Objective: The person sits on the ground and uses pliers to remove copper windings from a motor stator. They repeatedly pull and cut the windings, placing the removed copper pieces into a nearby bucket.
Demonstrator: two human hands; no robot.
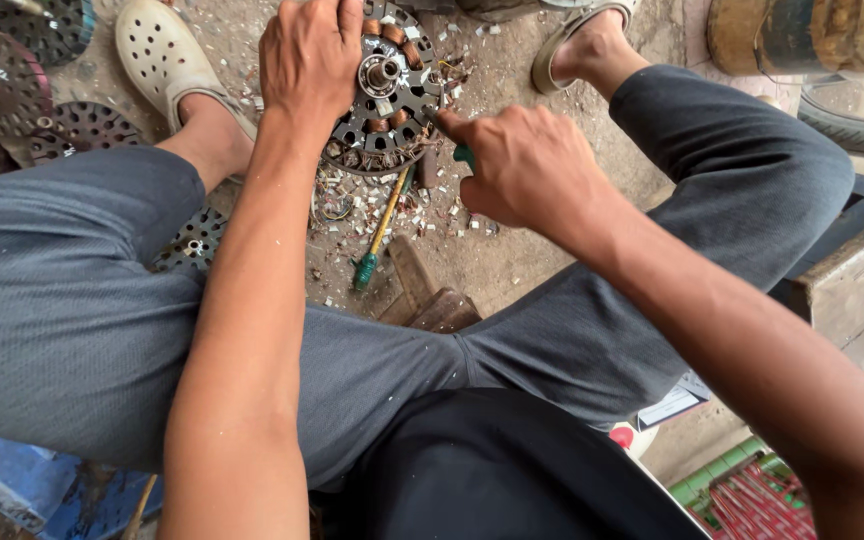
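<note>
While the left hand (307,60) lies flat and spread over the far-left rim of the round motor stator (389,95), pressing it down against the ground, the right hand (527,165) is curled tight around a green-handled tool (463,155) whose working end goes in at the stator's near-right edge; the tip itself is hidden behind the fingers. The stator sits on the dirt floor (512,250) between the person's two feet, with its steel shaft (384,71) pointing up at the centre.

As a judgement on progress: several slots around the near side look empty and dark, while copper coils (399,36) remain in the far and right slots, so the stripping seems partly done with a good share of winding left. Scraps of cut wire and white insulation (367,205) litter the ground just near the stator. A second screwdriver (380,230) with a yellow shaft and green grip lies loose there, beside a wooden block (422,290).

Both forearms reach forward from between the spread knees, the left one nearly straight and bearing down, the right one bent in from the right with the wrist cocked inward. Perforated metal discs (92,125) lie off to the far left.
</note>
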